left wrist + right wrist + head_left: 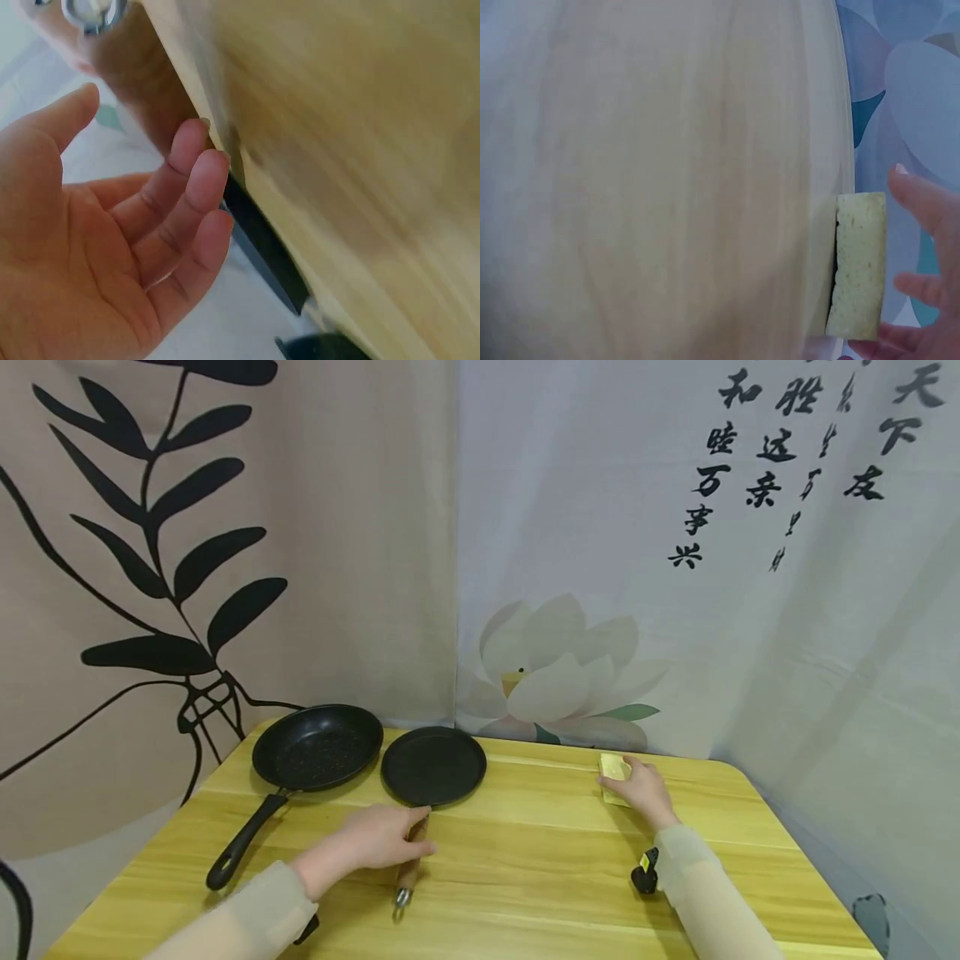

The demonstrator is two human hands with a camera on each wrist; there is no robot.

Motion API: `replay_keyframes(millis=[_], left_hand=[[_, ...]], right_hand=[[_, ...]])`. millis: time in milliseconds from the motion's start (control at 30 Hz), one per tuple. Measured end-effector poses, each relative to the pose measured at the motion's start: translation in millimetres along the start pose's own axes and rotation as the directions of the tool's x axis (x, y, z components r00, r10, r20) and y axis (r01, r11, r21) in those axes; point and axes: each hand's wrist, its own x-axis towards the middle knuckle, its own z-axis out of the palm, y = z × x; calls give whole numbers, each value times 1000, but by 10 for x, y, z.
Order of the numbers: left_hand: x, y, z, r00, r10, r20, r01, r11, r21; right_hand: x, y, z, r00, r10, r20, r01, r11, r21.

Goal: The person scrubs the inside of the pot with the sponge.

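My left hand (371, 839) reaches over the wooden handle (411, 870) of a flat black griddle pan (433, 767). In the left wrist view the fingers of that hand (97, 247) are loosely bent beside the brown handle (139, 82), the thumb standing away from it. Toward the right, a yellow rectangular sponge (613, 768) lies near the table's back edge. My right hand (647, 793) is at it, thumb and fingers spread. The right wrist view shows small pores in the sponge (859, 266), with spread fingers around its outer side.
A deeper black frying pan (318, 750) stands at the back left, its black handle (246, 843) pointing toward the front left. The wooden table (525, 877) has rounded back corners. Behind it hangs a printed curtain (360, 527) with leaves, a lotus and writing.
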Motion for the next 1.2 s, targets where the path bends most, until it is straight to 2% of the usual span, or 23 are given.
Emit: replay_keyframes(millis=[133, 300, 500, 633, 900, 1200], left_hand=[[-48, 83, 48, 1000, -20, 16, 19, 1000, 15], [-100, 143, 78, 998, -42, 50, 44, 998, -46], [-109, 147, 132, 998, -10, 65, 20, 987, -160], [-112, 127, 163, 998, 7, 66, 6, 980, -199], [-120, 106, 175, 998, -14, 63, 30, 966, -255], [-95, 25, 190, 997, -22, 76, 45, 950, -311]], right_hand=[[-6, -1, 3, 1000, 16, 10, -16, 1000, 3], [-8, -16, 2, 999, 27, 20, -27, 1000, -1], [31, -8, -10, 999, 48, 19, -48, 999, -5], [50, 9, -9, 999, 43, 20, -43, 999, 6], [48, 14, -49, 1000, 4, 5, -4, 999, 54], [20, -135, -86, 997, -73, -21, 75, 991, 113]])
